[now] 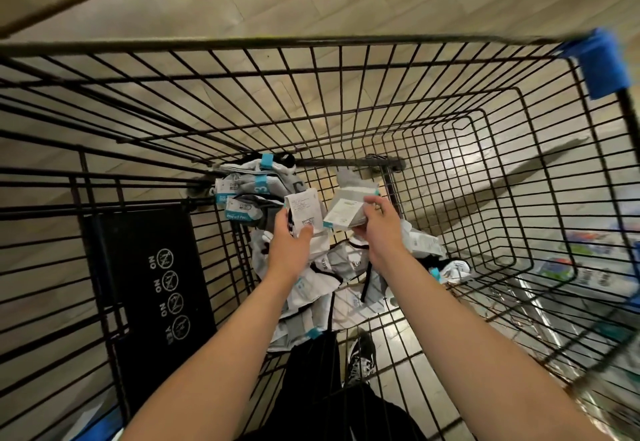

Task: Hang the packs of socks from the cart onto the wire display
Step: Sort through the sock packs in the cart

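Head view: loose sock packs [242, 194] are lying on the floor of the cart [311, 39]. Above that floor, my left hand [289, 250] is pinching a white-labelled pack [304, 210], thumb curled over it; my right hand [381, 227] is gripping a second pack [344, 213].

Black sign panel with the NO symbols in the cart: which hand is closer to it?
Left. The left hand, gripping a sock pack, is just to the right of the black sign panel; the right hand, holding a second pack, sits farther right, beyond the left hand.
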`<act>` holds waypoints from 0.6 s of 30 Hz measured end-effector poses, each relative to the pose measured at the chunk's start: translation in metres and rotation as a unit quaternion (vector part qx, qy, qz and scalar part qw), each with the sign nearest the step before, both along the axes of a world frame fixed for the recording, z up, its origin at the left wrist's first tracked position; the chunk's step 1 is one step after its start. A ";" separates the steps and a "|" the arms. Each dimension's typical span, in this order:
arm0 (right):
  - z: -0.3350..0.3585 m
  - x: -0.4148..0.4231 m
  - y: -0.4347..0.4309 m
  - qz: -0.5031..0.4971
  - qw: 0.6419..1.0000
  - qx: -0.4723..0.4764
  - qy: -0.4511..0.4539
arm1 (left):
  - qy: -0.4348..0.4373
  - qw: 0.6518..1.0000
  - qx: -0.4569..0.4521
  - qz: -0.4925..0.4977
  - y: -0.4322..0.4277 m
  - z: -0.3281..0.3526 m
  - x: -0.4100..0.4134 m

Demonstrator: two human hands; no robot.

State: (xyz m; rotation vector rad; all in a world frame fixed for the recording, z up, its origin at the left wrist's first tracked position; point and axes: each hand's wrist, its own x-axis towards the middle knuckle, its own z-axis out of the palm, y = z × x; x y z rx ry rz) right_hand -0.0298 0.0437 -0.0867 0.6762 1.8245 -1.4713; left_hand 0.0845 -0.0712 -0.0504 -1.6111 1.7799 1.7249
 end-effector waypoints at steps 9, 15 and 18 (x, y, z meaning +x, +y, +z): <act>-0.005 0.032 -0.006 0.287 0.926 0.220 0.105 | -0.054 0.995 0.059 0.057 0.005 -0.018 0.041; 0.020 0.058 -0.024 0.345 0.936 0.063 0.030 | -0.046 0.982 0.105 0.148 0.003 -0.014 0.064; 0.026 0.065 -0.019 0.387 0.922 -0.002 -0.027 | -0.015 0.976 0.126 0.179 0.005 -0.010 0.066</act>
